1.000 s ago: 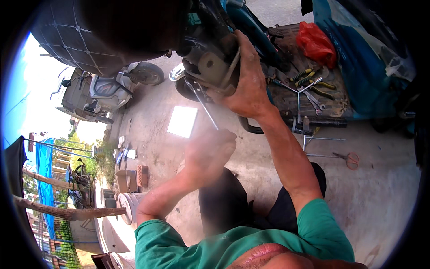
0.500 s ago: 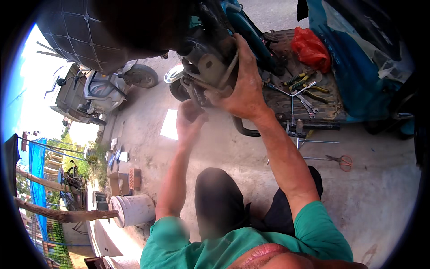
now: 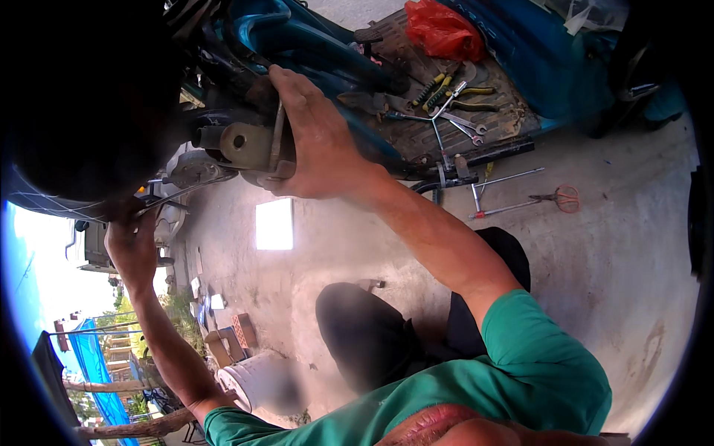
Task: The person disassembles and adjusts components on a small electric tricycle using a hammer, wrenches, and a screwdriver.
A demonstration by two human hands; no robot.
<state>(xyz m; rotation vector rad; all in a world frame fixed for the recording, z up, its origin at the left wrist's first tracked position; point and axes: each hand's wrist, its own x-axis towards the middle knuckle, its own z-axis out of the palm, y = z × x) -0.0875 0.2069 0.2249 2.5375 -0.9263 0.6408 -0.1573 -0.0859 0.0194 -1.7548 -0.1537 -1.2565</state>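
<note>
My right hand (image 3: 320, 149) grips the metal bracket (image 3: 245, 149) with a round hole in it, under the dark body of the vehicle (image 3: 97, 97), fingers over its edge. My left hand (image 3: 130, 230) is out to the left, beneath the dark netted cover (image 3: 44, 193), closed on the end of a long thin metal tool (image 3: 175, 195) that runs toward the bracket; the far end is hard to make out. A teal frame (image 3: 297, 37) rises behind the bracket.
On the teal vehicle's floorboard (image 3: 401, 52) lie pliers (image 3: 439, 85), wrenches (image 3: 468, 126) and a red bag (image 3: 439, 30). Scissors (image 3: 565, 199) and a T-bar (image 3: 506, 178) lie on the concrete. A white bucket (image 3: 245, 383), wooden poles (image 3: 134, 427) and a bright square (image 3: 274, 223) are lower and left.
My left hand has moved up and out to the left with the tool. My right hand, still on the bracket, appears further left as the view has shifted.
</note>
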